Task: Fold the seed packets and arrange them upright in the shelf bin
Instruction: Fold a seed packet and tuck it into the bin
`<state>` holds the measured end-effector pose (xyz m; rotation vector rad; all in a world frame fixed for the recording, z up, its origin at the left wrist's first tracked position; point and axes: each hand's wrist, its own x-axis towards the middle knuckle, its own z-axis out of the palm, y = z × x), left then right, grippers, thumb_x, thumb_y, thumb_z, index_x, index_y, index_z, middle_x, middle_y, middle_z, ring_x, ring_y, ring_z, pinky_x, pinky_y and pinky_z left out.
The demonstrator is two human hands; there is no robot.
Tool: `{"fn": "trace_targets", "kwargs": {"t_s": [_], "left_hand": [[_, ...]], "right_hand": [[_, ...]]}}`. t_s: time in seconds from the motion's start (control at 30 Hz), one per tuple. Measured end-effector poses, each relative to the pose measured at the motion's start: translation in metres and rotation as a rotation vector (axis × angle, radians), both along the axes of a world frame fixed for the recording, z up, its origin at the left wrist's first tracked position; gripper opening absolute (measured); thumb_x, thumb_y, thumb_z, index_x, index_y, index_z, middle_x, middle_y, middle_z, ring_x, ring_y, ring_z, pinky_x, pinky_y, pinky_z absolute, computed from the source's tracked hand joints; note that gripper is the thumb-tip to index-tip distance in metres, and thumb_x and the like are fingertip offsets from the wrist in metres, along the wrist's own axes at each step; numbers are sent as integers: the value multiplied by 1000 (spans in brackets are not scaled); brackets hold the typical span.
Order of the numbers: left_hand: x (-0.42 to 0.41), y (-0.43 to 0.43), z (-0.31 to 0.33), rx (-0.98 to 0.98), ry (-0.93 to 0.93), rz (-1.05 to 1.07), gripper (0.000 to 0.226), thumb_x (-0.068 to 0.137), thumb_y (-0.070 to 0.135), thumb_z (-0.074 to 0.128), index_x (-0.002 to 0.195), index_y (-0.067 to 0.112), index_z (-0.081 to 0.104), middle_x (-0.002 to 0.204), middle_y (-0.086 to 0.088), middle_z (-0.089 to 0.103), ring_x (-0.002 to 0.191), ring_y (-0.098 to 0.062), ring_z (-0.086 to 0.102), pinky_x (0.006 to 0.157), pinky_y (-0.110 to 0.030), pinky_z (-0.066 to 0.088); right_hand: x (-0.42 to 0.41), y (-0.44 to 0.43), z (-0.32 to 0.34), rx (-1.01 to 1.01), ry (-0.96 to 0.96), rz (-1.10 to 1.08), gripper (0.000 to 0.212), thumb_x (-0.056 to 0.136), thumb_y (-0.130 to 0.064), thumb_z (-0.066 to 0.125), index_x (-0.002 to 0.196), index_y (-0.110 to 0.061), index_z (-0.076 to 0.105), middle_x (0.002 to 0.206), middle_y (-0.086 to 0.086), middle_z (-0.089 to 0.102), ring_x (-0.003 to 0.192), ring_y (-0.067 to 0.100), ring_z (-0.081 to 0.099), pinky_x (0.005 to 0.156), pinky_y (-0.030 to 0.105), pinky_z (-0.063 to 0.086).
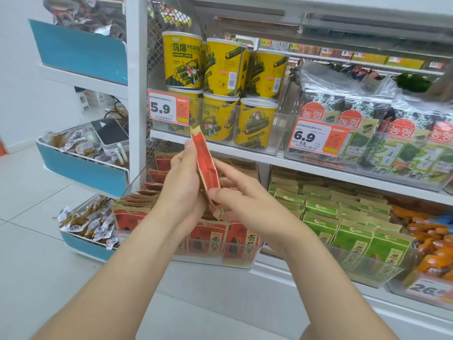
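**Seed packet held edge-on between both hands, above the bin**

Seed packet (206,165), red with kraft-brown edges, is up in the air in front of the shelf. We see it nearly edge-on, a narrow strip tilted so that its top leans left. Its upper edge crosses the shelf lip (245,149) that carries the yellow seaweed-roll canisters (183,62), and its lower corner pokes out below our palms. Our left hand (182,185) grasps the packet's left side, fingers curled round it and one fingertip near the top. Our right hand (247,202) pinches the lower half, thumb on the near face and fingers behind.

Below the hands, the clear bin (245,260) stands on the lower shelf. Red packets (210,235) stand upright in its front row, with more in rows behind towards the left. Our wrists cover the middle of the bin, so we cannot tell how much room lies there. Just beside it on the right, a second clear bin (367,268) holds green packets (353,238). Its front wall projects past the shelf edge. To the left, blue-fronted trays (83,55) jut out from the shelf end, with pale floor tiles (36,204) open beside them.
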<state>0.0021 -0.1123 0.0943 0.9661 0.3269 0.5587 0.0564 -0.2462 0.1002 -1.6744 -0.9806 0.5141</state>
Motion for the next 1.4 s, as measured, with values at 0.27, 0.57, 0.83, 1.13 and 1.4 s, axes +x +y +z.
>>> {"fn": "trace_targets", "kwargs": {"t_s": [0.27,0.57,0.83,1.13,1.4], "left_hand": [[-11,12,4,350,-83,-305,35,106,27,63,140,26,69,125,-18,71,107,-33,67,104,-59,53],[-17,33,-9,375,-130,-482,60,102,2,62,158,21,53,148,-18,64,143,-51,51,116,-60,48],[-16,39,-15,327,-84,-483,59,96,10,73,151,26,61,148,-15,65,140,-52,55,116,-60,48],[-10,23,-15,326,-17,-357,34,117,20,41,146,18,59,136,-4,74,128,-28,70,105,-46,58],[-6,24,-14,330,4,-229,37,119,19,32,139,15,64,126,-8,79,118,-27,76,96,-46,63]], "right_hand": [[6,-4,1,319,209,-295,26,100,-30,75,114,-9,69,109,12,80,106,37,77,93,52,64],[8,-7,5,267,286,-221,26,105,-25,68,84,-11,65,106,19,80,101,33,79,92,43,65],[12,-3,2,210,192,-224,25,110,-23,61,89,-8,60,105,20,78,96,43,77,89,54,65],[22,7,-17,8,-397,-374,8,88,-46,81,90,-40,76,130,-18,64,118,11,69,99,46,59],[24,-2,-4,115,268,-384,21,104,-31,71,117,-16,79,102,2,83,89,16,77,74,29,55]]}}
